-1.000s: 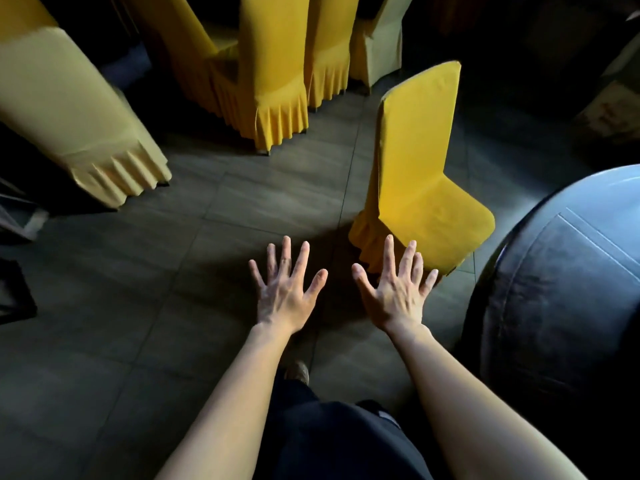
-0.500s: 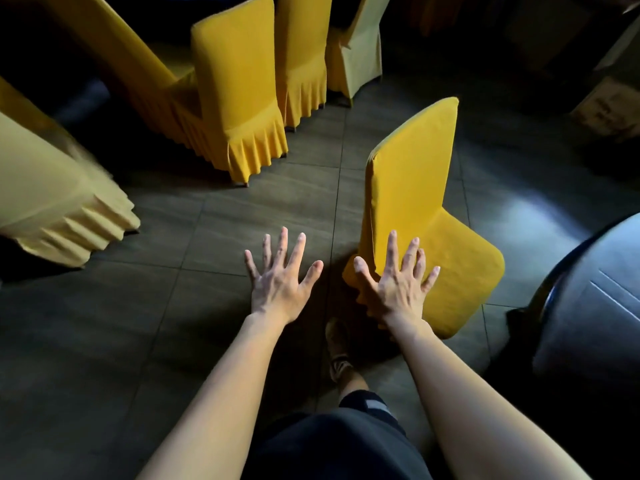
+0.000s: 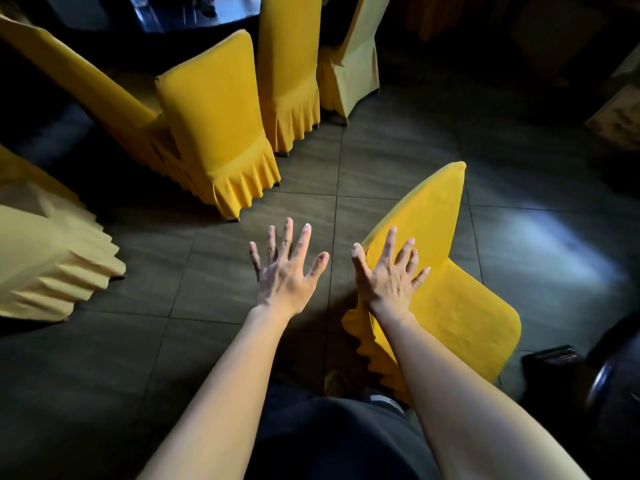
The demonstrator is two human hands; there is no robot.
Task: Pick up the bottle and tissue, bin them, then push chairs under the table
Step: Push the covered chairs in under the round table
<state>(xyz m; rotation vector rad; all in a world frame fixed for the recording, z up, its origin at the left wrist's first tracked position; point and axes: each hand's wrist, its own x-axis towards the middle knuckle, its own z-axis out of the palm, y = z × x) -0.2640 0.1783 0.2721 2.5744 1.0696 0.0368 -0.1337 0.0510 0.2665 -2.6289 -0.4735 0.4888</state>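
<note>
Both hands are spread wide and hold nothing. The right hand [image 3: 389,275] hovers over the back of the nearest yellow-covered chair [image 3: 436,271]; whether it touches is unclear. The left hand [image 3: 285,271] hangs just beside it, over bare floor [image 3: 207,341]. The chair likely feels light, its loose cover slippery, so the stiff top edge just ahead of the right grip suits pushing. The dark worktop [image 3: 613,393] lies right. No bottle, tissue or bin shows.

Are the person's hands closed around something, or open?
Open and empty: the left hand and right hand both have fingers spread, the right one in front of the yellow chair.
</note>
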